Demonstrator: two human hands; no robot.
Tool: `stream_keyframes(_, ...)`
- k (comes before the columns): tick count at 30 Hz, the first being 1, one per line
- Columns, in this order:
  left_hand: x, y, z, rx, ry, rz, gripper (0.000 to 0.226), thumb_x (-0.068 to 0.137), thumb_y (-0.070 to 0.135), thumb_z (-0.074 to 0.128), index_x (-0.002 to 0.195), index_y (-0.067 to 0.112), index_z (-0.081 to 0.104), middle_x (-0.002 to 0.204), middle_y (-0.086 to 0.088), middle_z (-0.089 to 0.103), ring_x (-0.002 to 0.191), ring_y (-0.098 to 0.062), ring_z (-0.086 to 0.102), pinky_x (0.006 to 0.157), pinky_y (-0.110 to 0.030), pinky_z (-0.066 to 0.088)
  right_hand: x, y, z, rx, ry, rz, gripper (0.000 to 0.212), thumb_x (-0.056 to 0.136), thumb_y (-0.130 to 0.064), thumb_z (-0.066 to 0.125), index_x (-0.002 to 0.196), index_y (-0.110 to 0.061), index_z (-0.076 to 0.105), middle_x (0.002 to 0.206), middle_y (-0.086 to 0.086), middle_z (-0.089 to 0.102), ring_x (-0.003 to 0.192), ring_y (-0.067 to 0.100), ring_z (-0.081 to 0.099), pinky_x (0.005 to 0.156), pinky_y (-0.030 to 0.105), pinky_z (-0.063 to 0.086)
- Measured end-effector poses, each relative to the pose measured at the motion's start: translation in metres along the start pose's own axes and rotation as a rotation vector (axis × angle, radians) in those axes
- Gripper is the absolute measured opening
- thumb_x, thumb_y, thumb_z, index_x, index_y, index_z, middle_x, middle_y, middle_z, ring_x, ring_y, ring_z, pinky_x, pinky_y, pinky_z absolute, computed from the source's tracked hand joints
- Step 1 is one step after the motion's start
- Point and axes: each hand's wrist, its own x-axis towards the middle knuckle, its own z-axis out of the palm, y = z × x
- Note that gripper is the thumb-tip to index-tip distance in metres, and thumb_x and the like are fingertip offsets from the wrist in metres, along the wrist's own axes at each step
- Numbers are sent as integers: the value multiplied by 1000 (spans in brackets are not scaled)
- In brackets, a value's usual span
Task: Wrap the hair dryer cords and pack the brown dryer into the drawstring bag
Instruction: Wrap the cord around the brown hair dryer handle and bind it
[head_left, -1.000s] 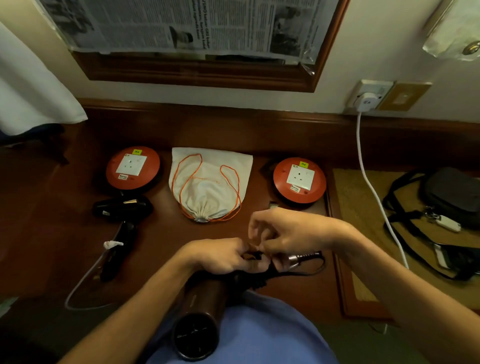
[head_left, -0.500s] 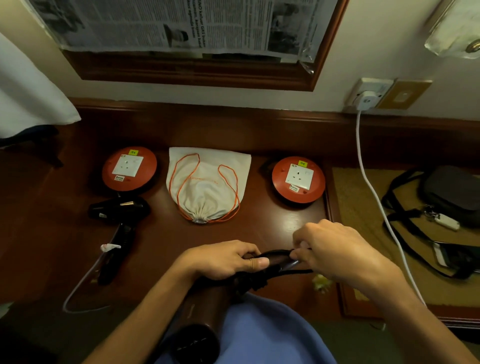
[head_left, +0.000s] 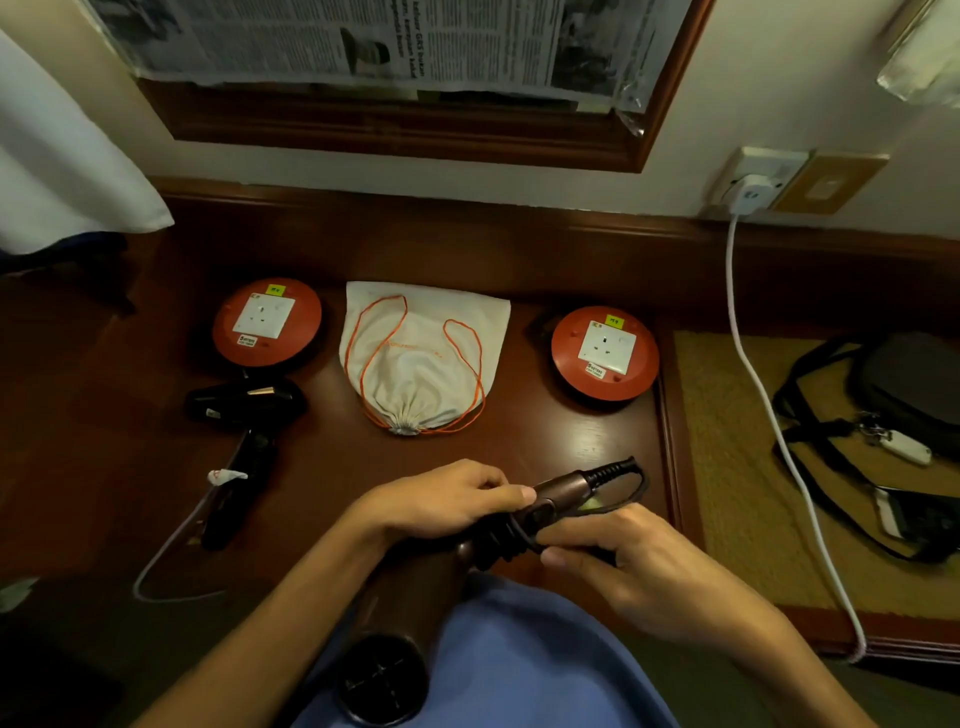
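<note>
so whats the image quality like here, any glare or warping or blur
Head view: dim, warm light; a soft glare patch on the wooden desk near the right socket reel; wide-angle bending curves the mirror frame and desk edge; the top right corner is smeared; the brown dryer is reasonably sharp.

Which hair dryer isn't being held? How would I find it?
Start at the left round red socket reel on the dark wooden table. The glossy black hair dryer lies just in front of it, its handle pointing toward the person. Unlike the brown one, no hand touches it.
</note>
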Motion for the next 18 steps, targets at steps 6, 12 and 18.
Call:
stream_keyframes(6,-15,2,-4,-185,-48,97,43,100,41,62,113,0,64,98,-17,75,83,-27,72,74,-32,59,5,15,7,207,-48,-1,39,102,-43,58,78,-13,68,78,8,63,72,25,57,69,45,45)
stream_keyframes(12,-34,7,-10,-149,-68,205,22,95,33,73,107,15,70,91,-12,71,77,-20,63,52,-20,50,23,36,11,501,-103,-13,23,93,-21,72,107,-3,74,100,14,72,92,18,68,78,35,54)
stream_keyframes(18,-35,16,-2,-34,-134,169,32,82,30,88,106,16,71,88,-4,74,79,-22,69,73,-35,55,67,53,-11,307,-373,-1,13,81,-17,83,80,-11,72,71,5,66,63,8,58,58,23,44)
